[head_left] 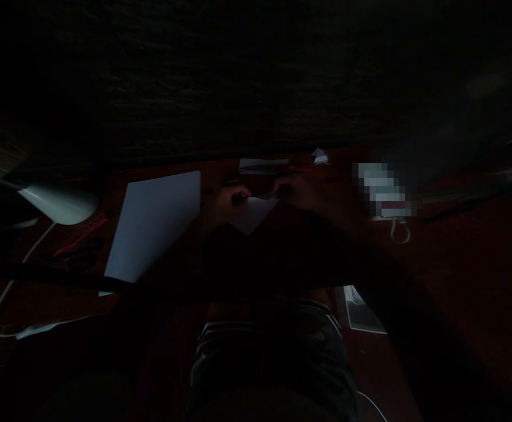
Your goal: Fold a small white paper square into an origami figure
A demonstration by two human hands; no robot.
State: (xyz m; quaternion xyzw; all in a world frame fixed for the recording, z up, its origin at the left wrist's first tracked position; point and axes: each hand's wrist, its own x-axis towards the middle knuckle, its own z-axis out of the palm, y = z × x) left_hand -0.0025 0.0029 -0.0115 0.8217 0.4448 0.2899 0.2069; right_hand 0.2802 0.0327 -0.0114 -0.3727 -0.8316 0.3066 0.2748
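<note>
The scene is very dark. My left hand (228,202) is closed around a small dark object, perhaps a pen or a cutter, at the left corner of a small folded white paper (252,214). My right hand (292,192) presses with curled fingers on the paper's right upper edge; whether it holds anything is hidden. The folded paper lies on a dark red table (458,258), its point aimed toward me.
A large white sheet (156,225) lies left of my hands. Farther left are a white desk lamp (60,204), its cable (1,299) and a red tool (82,233). Behind my hands lie a strip of paper (262,166), a red pen (300,169) and a paper scrap (320,156).
</note>
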